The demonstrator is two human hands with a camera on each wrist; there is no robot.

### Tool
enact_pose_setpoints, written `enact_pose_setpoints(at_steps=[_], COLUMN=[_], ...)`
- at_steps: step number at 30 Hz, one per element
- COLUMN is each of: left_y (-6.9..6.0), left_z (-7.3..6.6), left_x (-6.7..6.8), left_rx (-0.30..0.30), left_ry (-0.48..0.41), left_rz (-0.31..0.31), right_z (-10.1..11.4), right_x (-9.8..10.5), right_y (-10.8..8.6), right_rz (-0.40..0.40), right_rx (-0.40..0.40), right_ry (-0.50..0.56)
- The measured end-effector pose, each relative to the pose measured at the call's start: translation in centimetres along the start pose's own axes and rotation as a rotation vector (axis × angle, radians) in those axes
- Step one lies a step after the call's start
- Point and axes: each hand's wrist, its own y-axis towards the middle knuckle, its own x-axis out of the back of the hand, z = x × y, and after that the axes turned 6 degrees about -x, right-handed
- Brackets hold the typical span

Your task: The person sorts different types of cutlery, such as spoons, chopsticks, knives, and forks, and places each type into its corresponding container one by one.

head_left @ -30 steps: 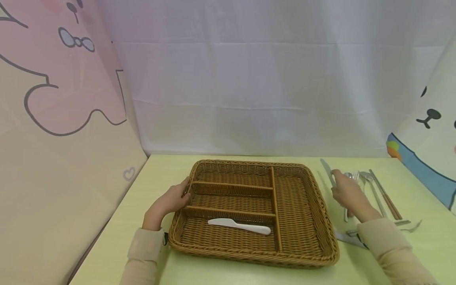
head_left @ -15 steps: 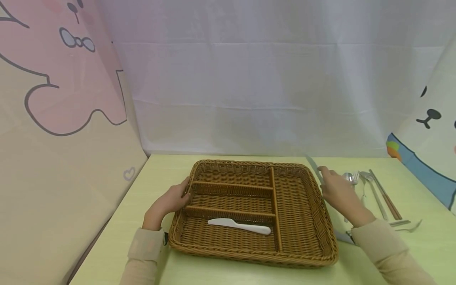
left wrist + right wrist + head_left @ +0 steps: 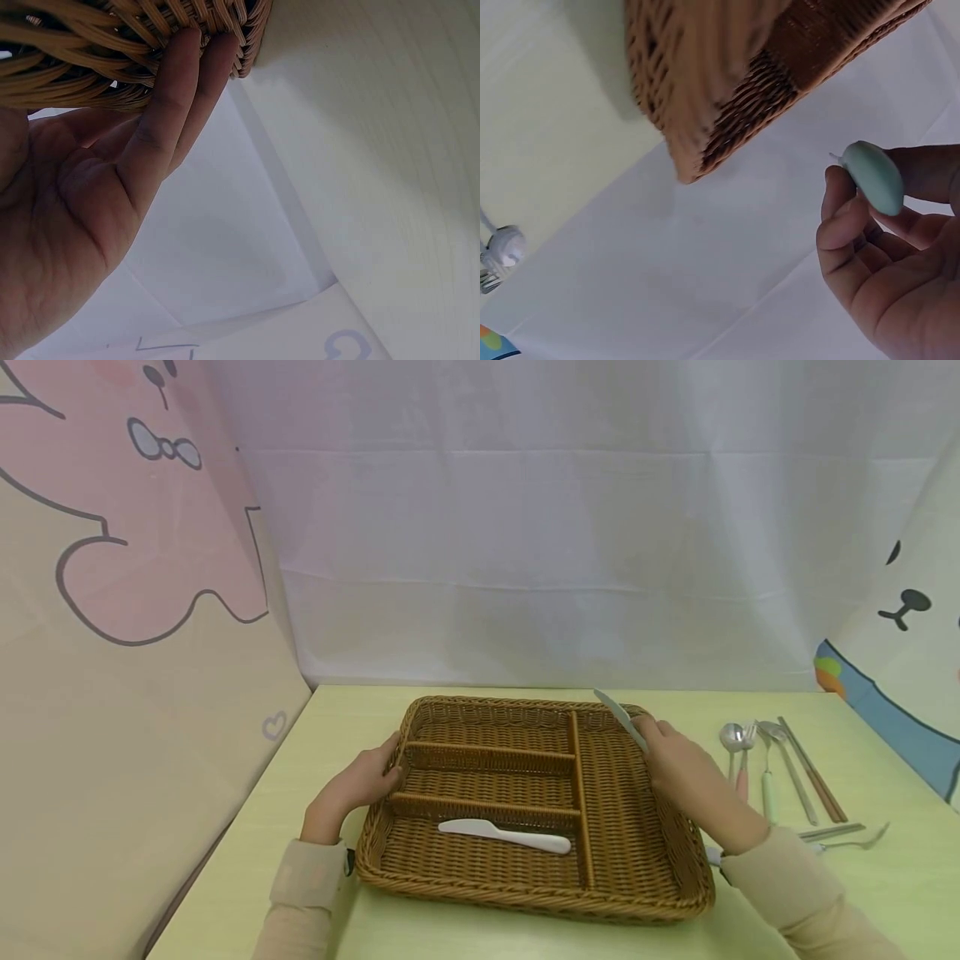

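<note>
My left hand grips the left rim of the brown wicker basket; in the left wrist view, fingers of the left hand lie against the weave. Over the basket's right rim, my right hand holds a knife, its blade pointing up and left. The right wrist view shows the right hand pinching the light green handle. A white knife lies in the front left compartment of the basket, handle to the right.
To the right of the basket lie a spoon, a fork with a pink handle, a green-handled piece, chopsticks and another fork. A white curtain hangs behind the table.
My right hand has moved left with the knife, from beside the loose cutlery to above the basket's right edge. The left hand has stayed on the rim.
</note>
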Motion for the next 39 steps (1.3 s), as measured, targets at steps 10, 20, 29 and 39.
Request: enact_pose_setpoints(at_steps=[10, 20, 29, 39], left_y=[0.1, 0.3, 0.4, 0.3], left_z=[0.1, 0.3, 0.3, 0.3], left_x=[-0.1, -0.1, -0.2, -0.1], left_rx=[0.004, 0.0, -0.008, 0.01], left_ry=[-0.001, 0.003, -0.002, -0.006], left_rz=[0.002, -0.001, 0.002, 0.006], right_z=[2.7, 5.6, 7.5, 9.3], right_x=[-0.7, -1.2, -1.8, -2.3], right_y=[-0.4, -1.0, -1.9, -2.7], right_rz=[-0.055, -0.057, -0.075, 0.028], right_rx=[0.113, 0.204, 0.317, 0.412], right_ry=[-0.073, -0.142, -0.149, -0.109])
